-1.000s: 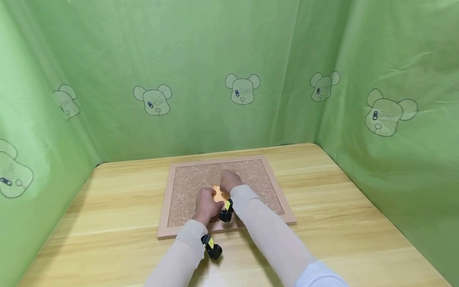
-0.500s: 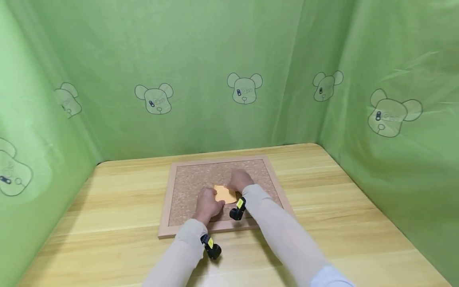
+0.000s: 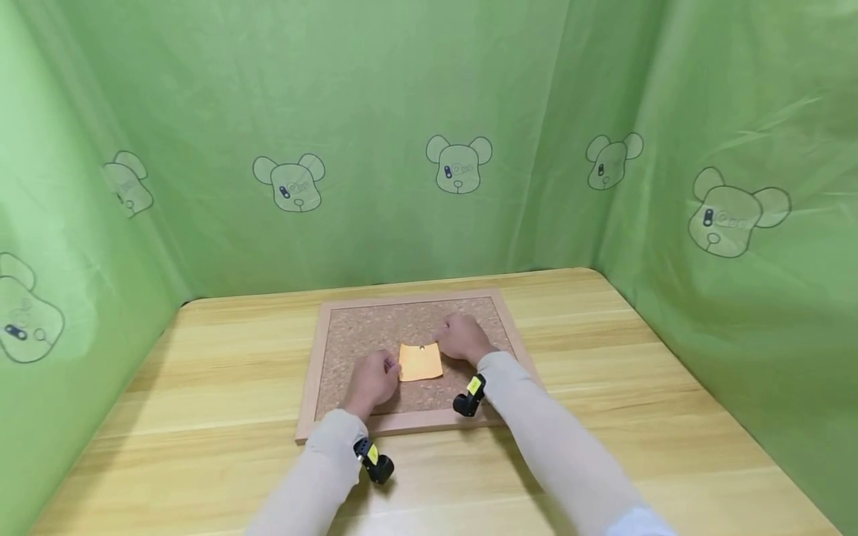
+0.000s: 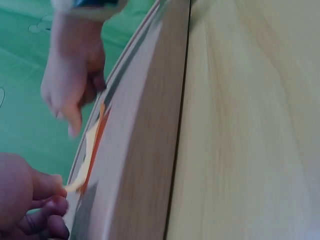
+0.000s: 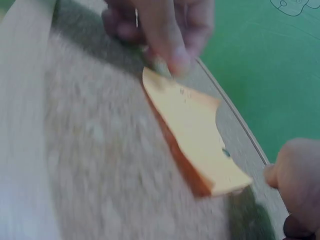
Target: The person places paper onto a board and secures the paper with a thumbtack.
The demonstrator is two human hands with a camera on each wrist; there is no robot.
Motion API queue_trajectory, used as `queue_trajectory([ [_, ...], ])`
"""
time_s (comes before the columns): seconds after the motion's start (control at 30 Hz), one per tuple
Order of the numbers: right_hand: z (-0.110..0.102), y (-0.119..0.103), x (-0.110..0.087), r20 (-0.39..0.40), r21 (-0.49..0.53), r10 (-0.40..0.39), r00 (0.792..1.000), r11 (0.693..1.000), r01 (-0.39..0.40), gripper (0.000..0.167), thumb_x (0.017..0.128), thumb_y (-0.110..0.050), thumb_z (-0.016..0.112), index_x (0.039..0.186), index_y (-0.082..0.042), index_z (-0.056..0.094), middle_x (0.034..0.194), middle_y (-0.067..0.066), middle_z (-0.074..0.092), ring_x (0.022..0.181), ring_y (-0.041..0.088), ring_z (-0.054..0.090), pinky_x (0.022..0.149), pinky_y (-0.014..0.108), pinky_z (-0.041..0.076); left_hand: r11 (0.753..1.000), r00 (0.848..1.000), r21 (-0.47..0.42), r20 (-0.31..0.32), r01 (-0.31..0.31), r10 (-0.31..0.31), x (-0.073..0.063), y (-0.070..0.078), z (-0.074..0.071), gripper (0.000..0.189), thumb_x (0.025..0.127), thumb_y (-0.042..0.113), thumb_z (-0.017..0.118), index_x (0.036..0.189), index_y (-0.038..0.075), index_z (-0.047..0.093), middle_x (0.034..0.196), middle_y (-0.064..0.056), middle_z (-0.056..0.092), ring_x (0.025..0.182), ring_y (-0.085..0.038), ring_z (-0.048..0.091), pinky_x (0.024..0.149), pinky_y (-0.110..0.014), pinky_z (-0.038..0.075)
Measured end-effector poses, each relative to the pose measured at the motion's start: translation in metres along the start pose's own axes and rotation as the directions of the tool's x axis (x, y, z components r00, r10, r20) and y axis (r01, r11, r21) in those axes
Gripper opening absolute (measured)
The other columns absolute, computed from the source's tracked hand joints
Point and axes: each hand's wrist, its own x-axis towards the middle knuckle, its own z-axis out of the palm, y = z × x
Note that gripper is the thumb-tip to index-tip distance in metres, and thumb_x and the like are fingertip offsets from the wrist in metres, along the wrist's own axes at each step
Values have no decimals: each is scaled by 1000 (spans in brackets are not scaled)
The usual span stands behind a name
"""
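An orange square note (image 3: 420, 362) lies on a framed corkboard (image 3: 358, 327), its corners curling upward. A small dark pushpin (image 3: 422, 348) sits near the middle of its far edge, also visible as a dark spot in the right wrist view. My left hand (image 3: 374, 378) is beside the note's left edge; in the left wrist view the loosely bent fingertips (image 4: 59, 189) come right up against the paper, with no clear grip. Close to the far right corner hovers my right hand (image 3: 462, 339), slightly apart from the paper (image 5: 192, 135), thumb extended, other fingers curled, nothing visible in it.
The corkboard's light wooden frame (image 3: 429, 424) borders the work and stands a little above the wooden table (image 3: 221, 372). Green curtains (image 3: 375, 149) with bear-face prints enclose the table's back and sides. A black camera is strapped to each wrist.
My right hand has moved right, off the note, uncovering the pushpin. The left hand has shifted left from pressing the note to its left edge. The note lies in nearly the same spot.
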Motion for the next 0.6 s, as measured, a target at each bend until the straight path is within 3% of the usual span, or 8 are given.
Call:
queue_trajectory([
  [0.1,-3,9,-4,-35,36,7,999,999,-5,34,94,-24,54,63,-12,46,59,0,39,54,17,40,50,30,34,1000,1000,12,-11,1,0,-2,-9,-9,26,95,18,62,71,10,56,60,1,49,53,-12,45,45,-25,37],
  [0.27,-9,23,-11,-86,21,-28,996,999,30,29,95,-23,46,69,-11,51,64,5,47,60,21,48,54,33,40,995,995,61,-61,-73,76,-5,-23,-27,33,95,21,62,65,12,50,56,2,45,51,-12,42,46,-26,35],
  [0.4,-15,30,-18,-102,-33,-56,993,998,53,18,92,-17,45,77,-10,52,69,7,51,63,23,51,55,35,44,982,981,127,-117,-138,153,-8,-31,-40,30,95,15,60,66,10,53,58,1,47,52,-14,44,48,-28,38],
  [0.5,-19,35,-24,-101,-64,-58,993,997,52,12,90,-18,48,86,-9,54,74,6,54,67,23,53,56,36,45,968,969,187,-153,-165,195,-10,-36,-47,21,96,10,58,75,5,60,67,-4,55,61,-18,52,55,-32,46],
  [0.6,-23,40,-31,-113,-94,-80,990,993,70,24,90,-24,51,104,-6,59,92,12,62,83,29,60,69,43,50,958,969,245,-159,-149,191,-13,-39,-53,17,97,14,56,97,-1,65,91,-14,63,84,-28,61,74,-40,53],
])
